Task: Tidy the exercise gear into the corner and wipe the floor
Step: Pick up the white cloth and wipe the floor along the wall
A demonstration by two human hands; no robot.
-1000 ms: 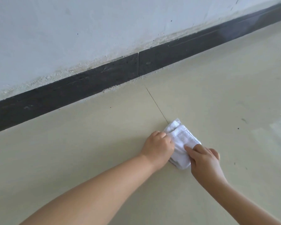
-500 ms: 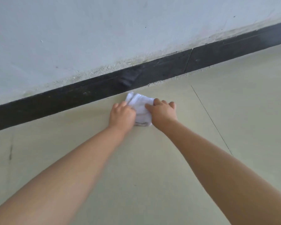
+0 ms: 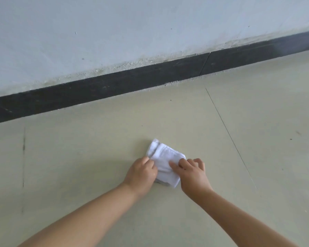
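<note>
A folded white cloth [image 3: 165,157] lies flat on the beige tiled floor [image 3: 96,157], a good way in front of the wall. My left hand [image 3: 141,172] grips the cloth's left edge with curled fingers. My right hand [image 3: 192,172] holds the right side, thumb laid across the top and fingers bent over the edge. Both hands press the cloth onto the floor. No exercise gear shows in this view.
A black skirting board [image 3: 114,86] runs along the foot of the white wall [image 3: 114,32], with gritty dust at its lower edge. A tile joint [image 3: 230,138] runs to the right of the cloth. Dark scuff marks [image 3: 23,148] streak the floor at left.
Both hands have dragged the cloth back from the skirting board toward me, after first pushing it out to the wall.
</note>
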